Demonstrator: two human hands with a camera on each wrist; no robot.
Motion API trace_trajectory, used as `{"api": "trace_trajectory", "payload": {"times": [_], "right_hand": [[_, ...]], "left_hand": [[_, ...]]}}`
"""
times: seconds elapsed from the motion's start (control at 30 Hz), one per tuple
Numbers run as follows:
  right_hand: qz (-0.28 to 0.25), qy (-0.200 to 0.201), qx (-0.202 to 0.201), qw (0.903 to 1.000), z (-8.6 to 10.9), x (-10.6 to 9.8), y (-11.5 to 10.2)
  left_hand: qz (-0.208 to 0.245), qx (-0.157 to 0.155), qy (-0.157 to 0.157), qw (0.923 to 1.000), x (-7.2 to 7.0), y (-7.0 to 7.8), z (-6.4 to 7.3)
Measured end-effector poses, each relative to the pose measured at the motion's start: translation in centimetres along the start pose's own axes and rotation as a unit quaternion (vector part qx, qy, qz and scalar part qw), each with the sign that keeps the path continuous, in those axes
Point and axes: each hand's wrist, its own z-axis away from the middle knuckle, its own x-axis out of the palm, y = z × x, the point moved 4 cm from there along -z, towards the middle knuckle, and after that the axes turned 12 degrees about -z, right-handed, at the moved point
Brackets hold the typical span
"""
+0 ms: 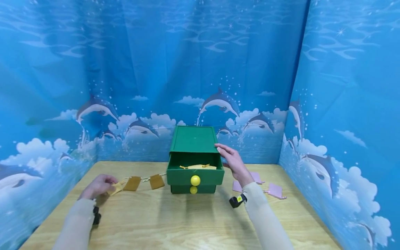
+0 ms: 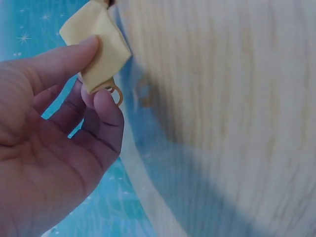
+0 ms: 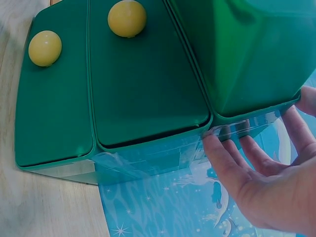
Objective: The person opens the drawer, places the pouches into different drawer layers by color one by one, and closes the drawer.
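Left wrist alone shows an orange loop [image 2: 121,97], perhaps cord, where the left hand [image 2: 59,133] pinches yellow fabric [image 2: 104,35].

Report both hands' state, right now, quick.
Left hand: closed, pinching a pale yellow pouch.
Right hand: open, holding nothing, fingers touching the side of the green drawer unit.
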Motion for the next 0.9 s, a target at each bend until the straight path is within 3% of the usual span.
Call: {"api": "trace_trajectory", "payload": {"times": [0.57,0.9], "right_hand": [[0.005,-0.013,0.010,0.9998,2.2,1.4,-2.3],[-0.006,-0.008,0.010,0.9999,0.3,0.2,-0.5]], "left_hand": [[0.025,0.015,0.031,0.9991,-0.4,2.9,0.2],[0.067,0.024,0.057,0.9959,-0.9,5.1,0.1]]}}
